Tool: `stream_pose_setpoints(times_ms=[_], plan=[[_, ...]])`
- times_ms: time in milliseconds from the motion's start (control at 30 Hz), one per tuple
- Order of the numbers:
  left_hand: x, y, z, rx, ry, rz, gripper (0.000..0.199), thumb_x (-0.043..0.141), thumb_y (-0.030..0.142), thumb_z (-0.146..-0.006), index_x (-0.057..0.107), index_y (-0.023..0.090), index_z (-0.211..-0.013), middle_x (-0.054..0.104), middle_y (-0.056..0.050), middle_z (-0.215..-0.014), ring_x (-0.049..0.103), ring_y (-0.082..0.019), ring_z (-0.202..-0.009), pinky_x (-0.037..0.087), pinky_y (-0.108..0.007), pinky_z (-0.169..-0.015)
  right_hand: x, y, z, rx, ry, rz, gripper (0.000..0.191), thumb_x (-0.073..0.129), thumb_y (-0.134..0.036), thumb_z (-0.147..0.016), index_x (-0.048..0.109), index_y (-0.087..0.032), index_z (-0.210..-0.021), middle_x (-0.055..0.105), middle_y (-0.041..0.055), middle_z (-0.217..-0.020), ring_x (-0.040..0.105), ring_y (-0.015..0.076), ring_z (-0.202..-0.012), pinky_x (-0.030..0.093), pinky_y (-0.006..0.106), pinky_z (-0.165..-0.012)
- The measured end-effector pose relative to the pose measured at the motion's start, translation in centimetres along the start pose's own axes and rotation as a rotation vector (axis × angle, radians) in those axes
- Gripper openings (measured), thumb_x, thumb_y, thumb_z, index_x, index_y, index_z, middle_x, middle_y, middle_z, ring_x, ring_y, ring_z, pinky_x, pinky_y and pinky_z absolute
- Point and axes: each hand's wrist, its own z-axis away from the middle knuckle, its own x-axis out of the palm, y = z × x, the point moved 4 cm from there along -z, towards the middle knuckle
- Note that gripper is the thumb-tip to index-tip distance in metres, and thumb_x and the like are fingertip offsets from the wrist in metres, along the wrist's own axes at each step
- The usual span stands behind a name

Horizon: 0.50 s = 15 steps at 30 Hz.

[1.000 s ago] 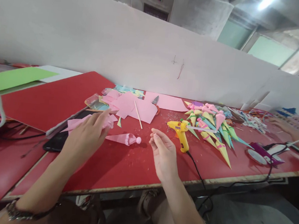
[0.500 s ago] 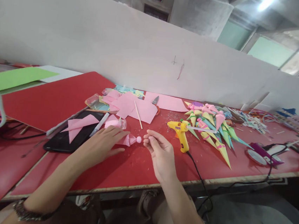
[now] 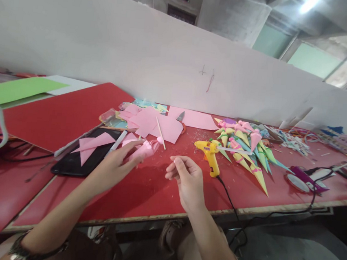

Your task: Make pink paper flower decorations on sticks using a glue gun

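Observation:
My left hand (image 3: 118, 163) is closed round a pink paper craft piece (image 3: 148, 149), raised a little above the red table (image 3: 154, 197). A pale pink ball sits at its tip, and small pink bumps show along its side; my fingers hide the rest. To the right, my right hand (image 3: 188, 182) pinches thumb against forefinger. A tiny pale spot shows at the fingertips, too small to name. The yellow glue gun (image 3: 210, 156) stands just right of that hand, with a glue stick out of its back.
Pink paper sheets (image 3: 145, 121), a white stick (image 3: 161, 132) and scissors (image 3: 183, 122) lie behind the hands. Decorated paper cones (image 3: 248, 147) are heaped at the right. A black tray-like slab (image 3: 75, 161) lies left. A black cord (image 3: 231, 199) drops over the table edge.
My left hand has taken up the pink paper piece and turned it, so its ball end now points up and away. My right hand stays nearly in place, still pinched.

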Motion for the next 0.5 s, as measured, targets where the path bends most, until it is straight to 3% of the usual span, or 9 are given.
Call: stream_pose_setpoints(times_ms=[67,200,367,500], plan=[[0.2,0.4,0.3,-0.049,0.018,0.150,0.053,0.036,0.050,-0.086,0.047,0.016,-0.124,0.057,0.001,-0.066,0.056,-0.017,-0.063,0.048,-0.029,-0.067,-0.1,-0.2,0.0,-0.044,0.010,0.041,0.014,0.070,-0.031,-0.072,0.067,-0.018,-0.071,0.063,-0.0048,-0.054,0.057,0.0055,-0.044,0.046,0.017,-0.047],[1.0,0.8,0.6,-0.136,0.036,0.391,0.057,0.037,0.047,-0.085,0.042,0.018,-0.133,0.051,0.004,-0.059,0.052,-0.015,-0.057,0.048,-0.028,-0.063,0.0,-0.5,0.0,-0.117,0.018,0.104,0.010,0.067,-0.026,-0.074,0.066,-0.018,-0.081,0.070,-0.0008,-0.071,0.067,0.0102,-0.063,0.053,0.021,-0.063],[1.8,0.8,1.0,-0.221,0.028,0.460,0.052,0.039,0.044,-0.085,0.049,0.019,-0.130,0.053,0.002,-0.059,0.054,-0.017,-0.061,0.049,-0.031,-0.071,0.2,-0.9,0.3,-0.157,0.001,0.169,0.011,0.061,-0.029,-0.078,0.062,-0.018,-0.079,0.068,-0.0004,-0.066,0.065,0.0120,-0.059,0.053,0.025,-0.061],[2.6,1.2,1.2,-0.167,-0.038,0.490,0.051,0.039,0.048,-0.086,0.046,0.021,-0.129,0.053,0.004,-0.059,0.055,-0.017,-0.062,0.048,-0.030,-0.072,0.1,-1.4,0.5,-0.247,0.051,0.275,0.010,0.066,-0.024,-0.073,0.058,-0.019,-0.071,0.059,-0.0039,-0.062,0.057,0.0097,-0.058,0.048,0.022,-0.057]])
